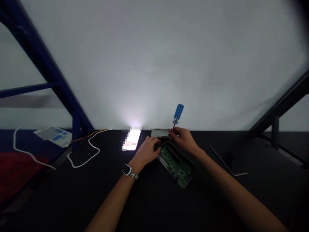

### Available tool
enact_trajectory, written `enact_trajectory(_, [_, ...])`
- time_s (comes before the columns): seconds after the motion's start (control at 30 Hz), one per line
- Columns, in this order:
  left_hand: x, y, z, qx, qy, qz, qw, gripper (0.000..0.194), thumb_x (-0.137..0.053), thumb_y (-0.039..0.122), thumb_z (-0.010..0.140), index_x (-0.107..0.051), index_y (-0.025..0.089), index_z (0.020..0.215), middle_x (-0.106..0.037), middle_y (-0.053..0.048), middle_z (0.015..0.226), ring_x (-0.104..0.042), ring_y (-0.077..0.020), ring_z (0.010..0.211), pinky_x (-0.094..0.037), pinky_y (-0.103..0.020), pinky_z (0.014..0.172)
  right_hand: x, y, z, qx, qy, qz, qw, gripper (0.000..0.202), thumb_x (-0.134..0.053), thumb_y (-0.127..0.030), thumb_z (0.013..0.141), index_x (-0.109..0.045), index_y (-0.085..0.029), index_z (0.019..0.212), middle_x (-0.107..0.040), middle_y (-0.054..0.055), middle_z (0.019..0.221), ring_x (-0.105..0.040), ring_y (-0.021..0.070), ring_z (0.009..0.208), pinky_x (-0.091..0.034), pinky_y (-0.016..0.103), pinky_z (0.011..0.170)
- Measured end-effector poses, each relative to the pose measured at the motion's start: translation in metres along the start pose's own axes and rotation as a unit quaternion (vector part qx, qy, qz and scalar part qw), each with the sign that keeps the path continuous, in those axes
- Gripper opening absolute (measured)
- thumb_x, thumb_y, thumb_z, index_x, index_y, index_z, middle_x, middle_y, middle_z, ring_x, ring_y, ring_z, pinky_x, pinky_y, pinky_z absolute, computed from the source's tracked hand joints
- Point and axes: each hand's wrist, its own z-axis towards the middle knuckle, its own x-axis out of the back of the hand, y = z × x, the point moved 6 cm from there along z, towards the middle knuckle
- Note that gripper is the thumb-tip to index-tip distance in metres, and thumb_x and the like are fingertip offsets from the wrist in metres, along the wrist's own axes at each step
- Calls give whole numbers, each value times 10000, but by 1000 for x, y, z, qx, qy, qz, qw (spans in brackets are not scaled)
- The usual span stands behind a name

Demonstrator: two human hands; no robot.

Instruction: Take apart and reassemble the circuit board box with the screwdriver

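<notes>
1. Head view: the right hand [182, 139] pinches the metal shaft of a screwdriver with a translucent blue, ridged handle [178, 112], fingers closed well below the handle, which stands tilted up and slightly right.

2. The long green circuit board in a dark, shallow housing [177, 163] lies diagonally on the black tabletop [147, 203], its far end beneath the hands.

3. The left hand [148, 149] is at that far end, thumb and fingers apart; whether it grips or merely steadies the edge, I cannot tell. Firm pressure on the rim, clear of the components, would serve best.

4. A flat grey metal piece [159, 132] lies just beyond the fingers, by the wall. The screwdriver's tip is hidden, so its contact is unclear; a slip could scratch the board.

5. Short, light strokes guided by the fingertips look safer than force from the wrist.

6. The scene is dim; turning the glowing, flat phone [132, 140] toward the work might help.
</notes>
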Motion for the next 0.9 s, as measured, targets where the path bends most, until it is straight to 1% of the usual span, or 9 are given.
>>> enact_trajectory(0.13, [-1,-3,-6,3,-45,17,999,180,-572,140,764,-667,220,896,-636,-72,858,-551,-248,870,-454,-364,733,1,5,-3,-18,6,61,998,171,-544,-265,879,-634,-162,981,-715,89,893,-668,173,682,-539,333,670])
enact_trajectory(0.23, [-5,-6,0,-13,-48,-5,999,219,-529,110,778,-680,225,887,-640,-70,852,-558,-231,861,-449,-348,745,5,10,-8,-33,16,110,993,189,-551,-307,879,-609,-167,992,-706,92,910,-670,181,709,-560,338,656])
enact_trajectory(0.37, [-7,-7,11,-26,-47,-8,999,256,-532,128,796,-703,239,950,-656,-68,885,-563,-226,873,-450,-354,774,12,16,-17,-57,34,172,983,227,-574,-378,874,-588,-181,985,-692,85,935,-669,187,754,-577,328,636])
enact_trajectory(0.47, [-4,0,12,-34,-38,-16,999,264,-569,167,806,-689,246,1028,-663,-69,964,-563,-234,926,-458,-377,817,13,19,-24,-67,49,233,969,282,-601,-433,859,-567,-183,986,-689,100,984,-675,200,785,-587,325,606])
enact_trajectory(0.53, [-1,6,9,-36,-24,-45,998,245,-601,209,815,-676,243,1046,-656,-70,996,-563,-233,960,-465,-382,835,11,21,-28,-73,55,262,961,322,-619,-469,843,-555,-185,982,-691,110,1009,-683,215,799,-586,319,575])
enact_trajectory(0.67, [0,9,-3,-11,-18,-97,995,186,-670,274,806,-672,231,988,-638,-59,965,-573,-211,902,-486,-364,796,5,28,-37,-91,67,292,950,381,-645,-525,810,-543,-190,962,-699,114,1005,-696,235,815,-584,310,532])
enact_trajectory(0.77, [-2,6,-7,6,-28,-101,995,148,-700,290,794,-673,224,923,-629,-48,914,-574,-200,851,-489,-351,759,1,31,-41,-100,73,301,945,395,-641,-545,806,-536,-197,961,-702,109,1002,-700,239,827,-595,322,545])
enact_trajectory(0.9, [-2,4,-8,9,-40,-96,995,88,-686,293,813,-673,225,867,-630,-41,857,-582,-193,821,-477,-330,727,1,32,-44,-101,78,303,944,397,-635,-559,802,-537,-204,951,-705,109,1000,-701,250,844,-595,325,532])
